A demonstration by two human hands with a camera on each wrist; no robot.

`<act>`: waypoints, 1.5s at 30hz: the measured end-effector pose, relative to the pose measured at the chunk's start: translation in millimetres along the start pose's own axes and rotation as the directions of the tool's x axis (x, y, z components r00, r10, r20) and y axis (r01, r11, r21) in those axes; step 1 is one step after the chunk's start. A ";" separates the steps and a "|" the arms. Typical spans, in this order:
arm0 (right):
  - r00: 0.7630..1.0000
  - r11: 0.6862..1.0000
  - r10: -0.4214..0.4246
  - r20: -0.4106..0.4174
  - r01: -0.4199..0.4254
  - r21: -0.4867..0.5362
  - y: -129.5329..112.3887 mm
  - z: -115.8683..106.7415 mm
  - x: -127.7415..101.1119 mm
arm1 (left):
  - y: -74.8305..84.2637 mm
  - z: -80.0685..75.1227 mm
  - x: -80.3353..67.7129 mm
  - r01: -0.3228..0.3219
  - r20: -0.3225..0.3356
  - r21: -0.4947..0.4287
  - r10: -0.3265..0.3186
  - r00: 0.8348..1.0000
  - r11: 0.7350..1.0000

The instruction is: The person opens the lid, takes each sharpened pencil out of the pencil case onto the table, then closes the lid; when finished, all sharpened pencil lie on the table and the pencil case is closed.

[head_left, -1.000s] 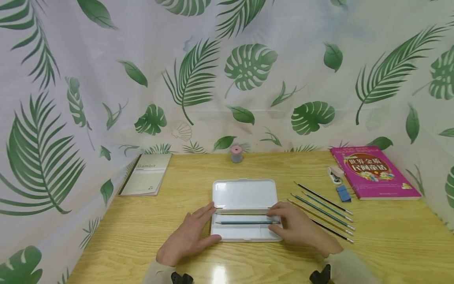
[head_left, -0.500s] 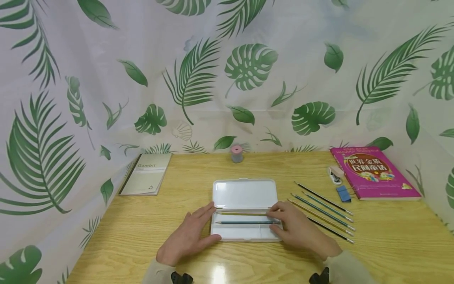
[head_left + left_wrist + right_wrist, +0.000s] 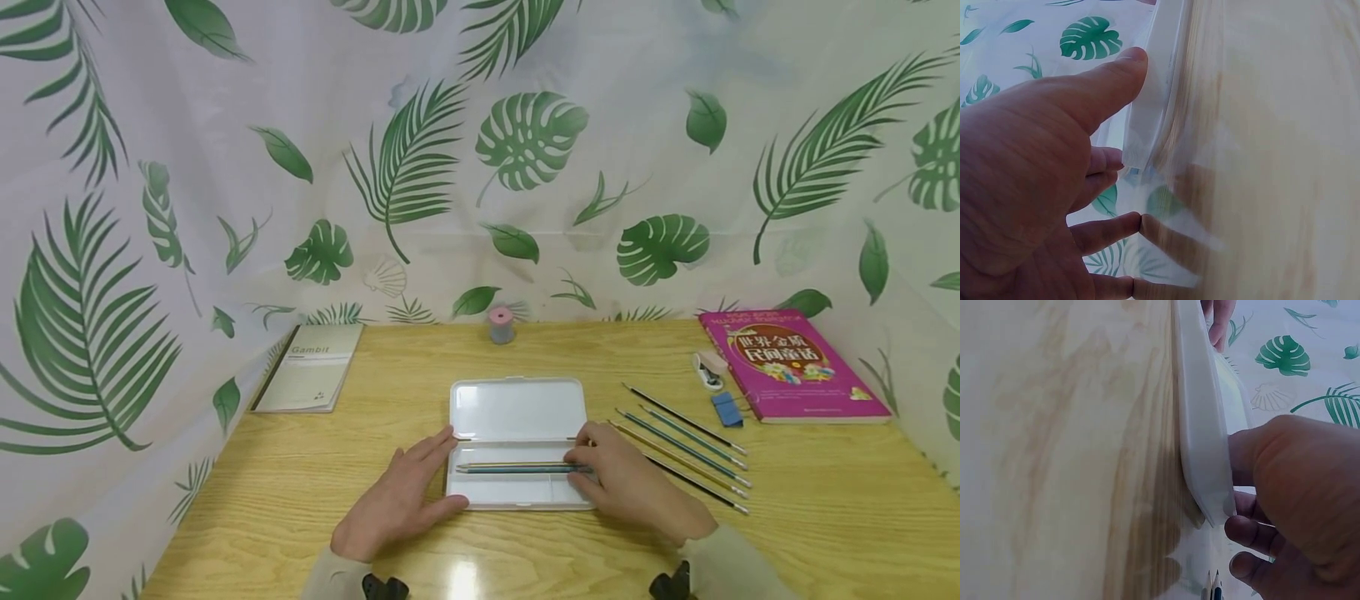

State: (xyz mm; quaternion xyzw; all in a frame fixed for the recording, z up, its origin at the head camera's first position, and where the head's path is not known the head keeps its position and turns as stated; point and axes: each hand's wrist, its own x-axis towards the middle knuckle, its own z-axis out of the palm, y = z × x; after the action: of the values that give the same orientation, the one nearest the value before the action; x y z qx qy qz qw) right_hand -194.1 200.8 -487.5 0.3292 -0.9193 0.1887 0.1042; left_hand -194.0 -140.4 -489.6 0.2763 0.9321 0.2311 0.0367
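A white pencil case (image 3: 517, 407) lies open on the table with its lid hinged back. Inside its tray, a gold pencil (image 3: 517, 463) and a teal pencil (image 3: 510, 471) lie side by side, touching or nearly so. At the case's left end rests my left hand (image 3: 397, 504), thumb along the front edge and fingers against the left side. In the left wrist view, its other fingers spread past the corner. My right hand (image 3: 626, 483) reaches over the right end, with the pencils' right ends between its thumb and fingers. Those fingertips are partly hidden in the right wrist view.
Several loose pencils (image 3: 693, 447) fan out right of the case. Beyond them are a blue eraser-like block (image 3: 726, 410), a small stapler (image 3: 708, 371) and a pink book (image 3: 795, 367). A pink-topped sharpener-like item (image 3: 500, 325) stands behind; a notebook (image 3: 311, 371) lies left.
The gold pencil has moved toward me, from the back of the tray to beside the teal pencil. My right fingers shifted slightly with it; my left hand has stayed still.
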 end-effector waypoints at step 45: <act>0.965 0.868 0.261 -0.036 -0.218 0.445 17.1 4.3 -9.7 | -1.1 -0.4 0.3 -0.021 -0.013 -0.010 0.021 1.000 1.000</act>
State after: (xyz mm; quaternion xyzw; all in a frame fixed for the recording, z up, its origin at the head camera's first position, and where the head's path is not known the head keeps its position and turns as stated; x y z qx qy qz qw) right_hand -198.0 216.6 -499.2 0.2183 -0.8810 0.4171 0.0468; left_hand -194.9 -141.2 -489.7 0.2843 0.9282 0.2380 0.0299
